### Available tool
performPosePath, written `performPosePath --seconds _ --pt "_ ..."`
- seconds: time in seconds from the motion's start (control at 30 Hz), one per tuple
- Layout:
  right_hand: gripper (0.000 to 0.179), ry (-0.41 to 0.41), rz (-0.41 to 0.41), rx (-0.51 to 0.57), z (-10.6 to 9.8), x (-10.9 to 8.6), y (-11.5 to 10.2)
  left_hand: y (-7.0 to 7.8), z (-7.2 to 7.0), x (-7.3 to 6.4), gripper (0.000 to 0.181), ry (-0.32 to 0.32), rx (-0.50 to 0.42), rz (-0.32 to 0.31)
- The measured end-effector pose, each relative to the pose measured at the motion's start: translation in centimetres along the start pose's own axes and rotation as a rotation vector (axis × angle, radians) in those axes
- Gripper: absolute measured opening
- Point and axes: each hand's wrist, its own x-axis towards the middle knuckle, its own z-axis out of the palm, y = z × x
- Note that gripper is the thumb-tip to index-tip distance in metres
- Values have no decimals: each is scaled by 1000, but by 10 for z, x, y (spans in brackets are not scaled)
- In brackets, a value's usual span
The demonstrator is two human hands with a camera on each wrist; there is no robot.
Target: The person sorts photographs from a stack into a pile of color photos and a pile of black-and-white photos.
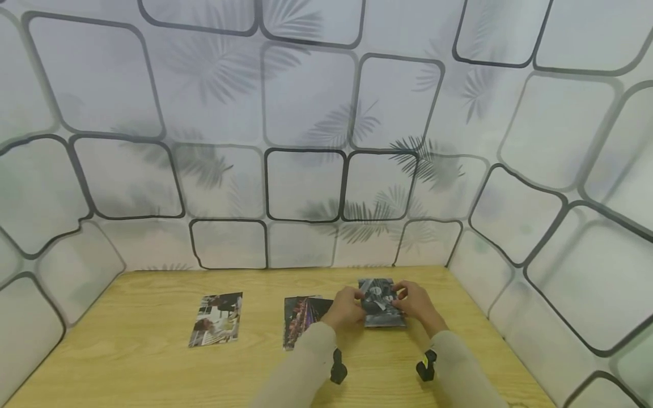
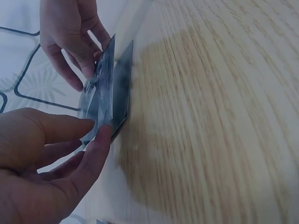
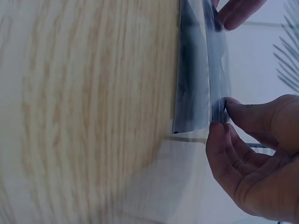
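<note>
Between my two hands is a dark grey, black-and-white photo print (image 1: 380,297). My left hand (image 1: 346,309) pinches its left edge between thumb and fingers; my right hand (image 1: 415,305) pinches the right edge. In the left wrist view the held print (image 2: 106,86) stands slightly above a second dark print (image 2: 123,88) beneath it. The right wrist view also shows a narrow gap between the held print (image 3: 217,74) and the lower print (image 3: 191,79). Most of the lower print's picture is hidden from the head view.
A small overlapping pile of colourful dark prints (image 1: 301,323) lies left of my left hand, partly covered by it. Farther left is a single photo (image 1: 216,320) with people in it. Patterned fabric (image 1: 306,187) encloses the back and sides of the wooden table (image 1: 153,362).
</note>
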Motion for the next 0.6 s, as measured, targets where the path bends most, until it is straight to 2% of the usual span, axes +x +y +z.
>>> performPosePath --seconds 0.07,0.3,0.6 --pt "34 3 -3 -30 1 3 4 0 2 2 61 5 14 -12" --pt "32 22 -23 -157 3 9 12 4 9 4 54 20 170 4" --pt "32 12 -5 -176 4 10 15 13 11 1 47 7 216 -11"
